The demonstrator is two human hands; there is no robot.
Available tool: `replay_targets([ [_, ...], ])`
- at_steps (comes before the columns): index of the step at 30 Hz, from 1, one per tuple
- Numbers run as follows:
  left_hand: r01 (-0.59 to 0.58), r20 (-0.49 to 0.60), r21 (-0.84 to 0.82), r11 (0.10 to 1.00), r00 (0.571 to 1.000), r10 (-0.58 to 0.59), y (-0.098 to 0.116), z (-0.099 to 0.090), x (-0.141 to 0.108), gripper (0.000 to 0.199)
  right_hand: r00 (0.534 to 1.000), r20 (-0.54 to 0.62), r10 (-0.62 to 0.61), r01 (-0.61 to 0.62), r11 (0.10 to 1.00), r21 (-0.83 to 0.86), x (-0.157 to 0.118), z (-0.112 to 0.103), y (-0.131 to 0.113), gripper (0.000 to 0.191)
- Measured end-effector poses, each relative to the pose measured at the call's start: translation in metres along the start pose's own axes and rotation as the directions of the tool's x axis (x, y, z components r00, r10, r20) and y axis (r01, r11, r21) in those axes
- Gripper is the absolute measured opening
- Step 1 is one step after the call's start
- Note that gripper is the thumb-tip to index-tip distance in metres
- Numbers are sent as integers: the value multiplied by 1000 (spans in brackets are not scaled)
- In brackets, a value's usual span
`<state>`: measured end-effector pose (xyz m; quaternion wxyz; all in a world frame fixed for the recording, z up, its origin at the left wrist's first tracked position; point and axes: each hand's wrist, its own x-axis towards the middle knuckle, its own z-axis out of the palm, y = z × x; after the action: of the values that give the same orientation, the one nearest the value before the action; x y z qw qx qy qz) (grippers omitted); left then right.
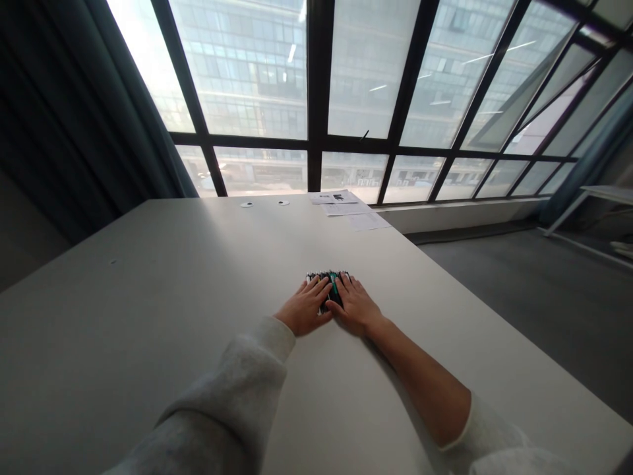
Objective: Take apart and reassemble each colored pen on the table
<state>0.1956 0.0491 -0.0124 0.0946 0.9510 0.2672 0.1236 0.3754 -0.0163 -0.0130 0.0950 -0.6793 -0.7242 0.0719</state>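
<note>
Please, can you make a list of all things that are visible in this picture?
White rectangular table: one, white, fills the lower middle of the view.
Slim black, white and teal pens: exact count hidden, multicoloured, bunched under the hands.
Printed paper sheets: about three, white, far table edge.
Small round discs: two, white with dark centres, far table edge.
Dark-framed glass window: one, black frames, far wall.
Heavy curtains: two, dark at left, blue-grey at right.
Carpeted floor: one, grey, right of table.
Left hand: one, flat on pens.
Right hand: one, flat on pens.
Sweater sleeves: two, pale grey, on forearms.
</note>
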Motion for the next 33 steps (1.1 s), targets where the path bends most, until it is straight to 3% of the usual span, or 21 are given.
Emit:
replay_targets([
  [8,-21,-9,-13,1000,1000,21,0,-3,1,82,1000,-14,24,-24,999,-32,1,2,0,69],
  [23,3,-35,-13,1000,999,-4,3,-6,2,74,997,-68,33,-36,998,-42,-2,4,0,64],
  [33,21,41,16,1000,999,-22,-22,-21,-31,75,999,-33,30,-33,997,-68,-1,4,2,64],
])
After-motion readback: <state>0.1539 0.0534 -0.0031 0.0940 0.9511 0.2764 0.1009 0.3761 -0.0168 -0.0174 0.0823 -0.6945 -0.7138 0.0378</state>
